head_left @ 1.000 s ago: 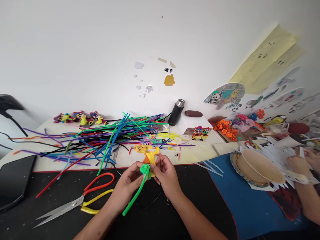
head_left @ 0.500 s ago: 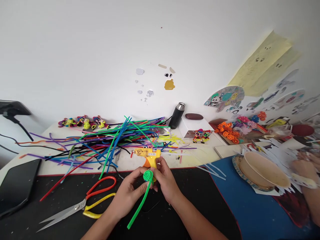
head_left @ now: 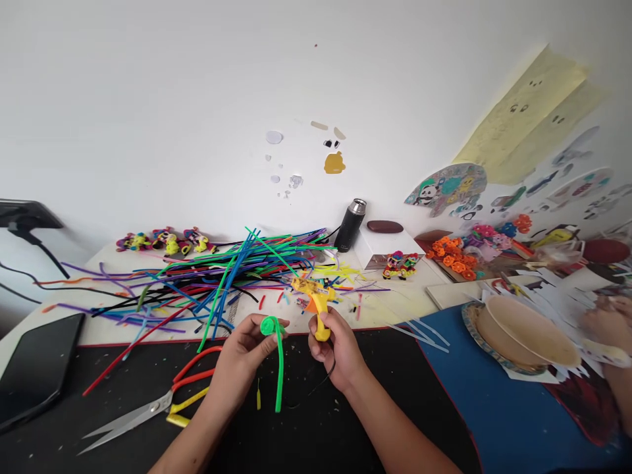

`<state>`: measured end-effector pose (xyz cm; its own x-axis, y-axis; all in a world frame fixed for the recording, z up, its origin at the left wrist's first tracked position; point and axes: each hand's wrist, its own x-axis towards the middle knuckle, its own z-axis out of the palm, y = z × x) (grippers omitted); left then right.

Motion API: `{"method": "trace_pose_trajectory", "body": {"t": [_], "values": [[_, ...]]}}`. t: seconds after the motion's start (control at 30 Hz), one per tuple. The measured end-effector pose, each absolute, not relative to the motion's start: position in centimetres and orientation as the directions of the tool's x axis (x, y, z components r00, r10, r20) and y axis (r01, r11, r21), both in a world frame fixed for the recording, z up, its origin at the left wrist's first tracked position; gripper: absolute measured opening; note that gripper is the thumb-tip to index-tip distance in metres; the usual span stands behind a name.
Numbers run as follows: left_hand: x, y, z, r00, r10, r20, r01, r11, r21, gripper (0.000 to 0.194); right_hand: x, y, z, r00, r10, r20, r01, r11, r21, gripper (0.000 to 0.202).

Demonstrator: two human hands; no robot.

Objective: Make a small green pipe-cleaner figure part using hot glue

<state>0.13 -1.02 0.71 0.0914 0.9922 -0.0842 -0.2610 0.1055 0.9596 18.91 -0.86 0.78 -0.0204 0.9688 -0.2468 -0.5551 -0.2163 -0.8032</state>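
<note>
A green pipe cleaner coil (head_left: 270, 326) is pinched in my left hand (head_left: 245, 347), its straight tail hanging down over the black mat. My right hand (head_left: 336, 345) grips the lower handle of a yellow glue gun (head_left: 318, 296), whose nozzle points left toward the pipe cleaners. The two hands are apart. Scissors (head_left: 162, 401) with red and yellow handles lie on the mat, partly behind my left forearm. A small yellow piece (head_left: 258, 396) is on the mat below my left hand.
Pipe cleaners (head_left: 217, 270) lie heaped at the back, near a black flask (head_left: 351, 225) and a white box (head_left: 382, 247). A phone (head_left: 42, 368) is at left. At right are a bowl (head_left: 528, 332) and another person's hands (head_left: 605, 322).
My hands have moved apart, the left one leftward with the green coil. The glue gun is now held by its lower handle and tilted, and the yellow piece on the mat has come into view.
</note>
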Motion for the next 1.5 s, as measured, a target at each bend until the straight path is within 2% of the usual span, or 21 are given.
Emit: {"method": "trace_pose_trajectory", "body": {"t": [0.17, 0.33, 0.47, 0.63, 0.97, 1.5], "values": [[0.1, -0.4, 0.6, -0.004, 0.988, -0.154, -0.391, 0.141, 0.910, 0.054, 19.8, -1.3, 2.3, -0.139, 0.976, -0.171, -0.606, -0.220, -0.765, 0.036], [0.1, -0.4, 0.2, 0.002, 0.984, -0.180, -0.418, 0.164, 0.893, 0.044, 20.4, -2.9, 3.1, -0.239, 0.964, -0.115, -0.582, -0.238, -0.778, 0.040], [0.1, -0.2, 0.1, -0.014, 0.978, -0.210, -0.454, 0.181, 0.872, 0.045, 19.9, -3.3, 2.2, -0.303, 0.942, -0.144, -0.616, -0.309, -0.725, 0.041], [0.1, -0.1, 0.4, -0.040, 0.976, -0.213, -0.493, 0.166, 0.854, 0.046, 19.5, -3.4, 1.2, -0.287, 0.945, -0.156, -0.694, -0.317, -0.647, 0.037], [-0.1, 0.1, -0.7, -0.091, 0.979, -0.180, -0.481, 0.115, 0.869, 0.044, 18.6, -5.3, -0.9, -0.324, 0.917, -0.233, -0.478, -0.372, -0.796, 0.051], [0.3, -0.3, -0.2, -0.001, 0.989, -0.150, -0.347, 0.140, 0.927, 0.040, 17.9, -5.2, -0.3, -0.235, 0.952, -0.198, -0.496, -0.293, -0.818, 0.050]]}}
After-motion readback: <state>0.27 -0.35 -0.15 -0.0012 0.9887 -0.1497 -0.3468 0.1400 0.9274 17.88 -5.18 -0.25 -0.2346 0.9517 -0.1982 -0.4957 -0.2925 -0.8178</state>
